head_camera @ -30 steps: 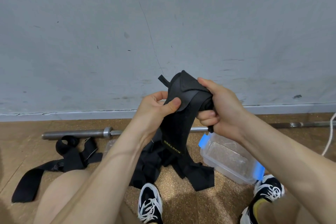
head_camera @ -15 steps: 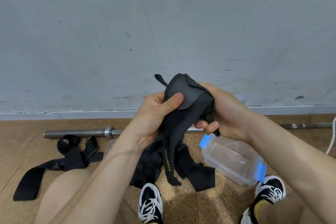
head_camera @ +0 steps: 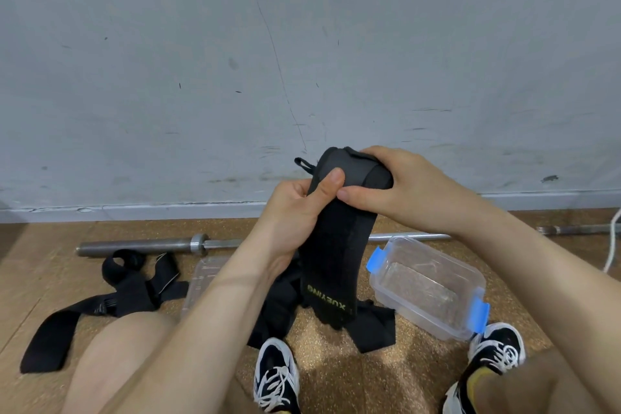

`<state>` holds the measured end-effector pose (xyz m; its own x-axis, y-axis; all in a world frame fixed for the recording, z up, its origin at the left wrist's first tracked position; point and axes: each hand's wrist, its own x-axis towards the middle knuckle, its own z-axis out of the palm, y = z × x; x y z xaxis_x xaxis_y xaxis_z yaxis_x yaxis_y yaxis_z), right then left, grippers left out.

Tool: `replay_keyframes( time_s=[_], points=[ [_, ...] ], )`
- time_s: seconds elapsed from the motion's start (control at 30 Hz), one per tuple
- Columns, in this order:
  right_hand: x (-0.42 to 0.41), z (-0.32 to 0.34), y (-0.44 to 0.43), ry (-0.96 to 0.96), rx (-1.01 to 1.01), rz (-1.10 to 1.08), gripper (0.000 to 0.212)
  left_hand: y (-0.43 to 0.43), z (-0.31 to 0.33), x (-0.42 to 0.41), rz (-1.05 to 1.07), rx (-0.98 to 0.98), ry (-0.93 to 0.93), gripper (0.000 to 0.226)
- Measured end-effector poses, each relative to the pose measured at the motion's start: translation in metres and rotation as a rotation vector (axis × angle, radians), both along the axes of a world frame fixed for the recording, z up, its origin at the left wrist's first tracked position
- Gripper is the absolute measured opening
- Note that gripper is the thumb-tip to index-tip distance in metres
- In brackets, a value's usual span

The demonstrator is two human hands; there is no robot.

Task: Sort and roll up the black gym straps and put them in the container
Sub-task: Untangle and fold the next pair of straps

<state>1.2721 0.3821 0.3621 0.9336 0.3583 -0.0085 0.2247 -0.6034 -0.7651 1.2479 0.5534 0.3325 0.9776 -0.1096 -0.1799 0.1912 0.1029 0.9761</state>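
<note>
Black fabric gym strap [head_camera: 339,245], partly rolled, is gripped in both hands: my left hand [head_camera: 292,215] pinches its side and my right hand [head_camera: 410,185] curls over the rolled top. Below my grip lies an unrolled heap of black straps [head_camera: 279,306]. Lower right, the clear plastic container with blue clips [head_camera: 424,312] looks empty, so I judge most work remains.

Brings right hand [head_camera: 413,188] from behind the rolled end over its top; untwists hanging tail of the strap [head_camera: 336,255], now flat, yellow lettering [head_camera: 326,298] facing the camera.
</note>
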Motion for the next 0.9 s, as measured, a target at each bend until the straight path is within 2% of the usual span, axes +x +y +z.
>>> replay_keyframes(
  time_s=[0.1, 0.2, 0.3, 0.4, 0.5, 0.6, 0.77, 0.83, 0.9],
  points=[
    [0.000, 0.000, 0.002, 0.050, 0.170, 0.002, 0.032, 0.006, 0.002, 0.001, -0.039, 0.036, -0.012, 0.042],
    [-0.003, 0.007, 0.002, 0.160, 0.401, -0.007, 0.011, 0.013, 0.005, 0.001, -0.117, 0.038, -0.053, 0.030],
    [-0.005, 0.010, 0.002, 0.248, 0.461, -0.085, 0.036, 0.019, 0.007, 0.001, -0.163, 0.067, -0.092, 0.023],
    [-0.003, 0.009, 0.003, 0.340, 0.541, -0.111, 0.050, 0.022, 0.009, 0.001, -0.128, 0.109, -0.155, 0.012],
    [-0.006, 0.009, 0.006, 0.448, 0.663, -0.116, 0.050, 0.021, 0.010, 0.000, -0.045, 0.167, -0.222, 0.014],
    [-0.009, 0.006, 0.010, 0.588, 0.770, -0.068, 0.041, 0.020, 0.010, 0.000, 0.050, 0.205, -0.265, 0.016],
    [-0.010, 0.001, 0.013, 0.768, 0.834, 0.037, 0.045, 0.020, 0.004, 0.002, 0.134, 0.257, -0.225, 0.004],
    [-0.009, 0.004, 0.011, 0.828, 0.836, 0.074, 0.047, 0.023, 0.000, 0.004, 0.155, 0.257, -0.236, 0.030],
    [-0.009, 0.005, 0.009, 0.907, 0.831, 0.127, 0.049, 0.023, -0.002, 0.005, 0.100, 0.171, -0.291, 0.056]
  ],
)
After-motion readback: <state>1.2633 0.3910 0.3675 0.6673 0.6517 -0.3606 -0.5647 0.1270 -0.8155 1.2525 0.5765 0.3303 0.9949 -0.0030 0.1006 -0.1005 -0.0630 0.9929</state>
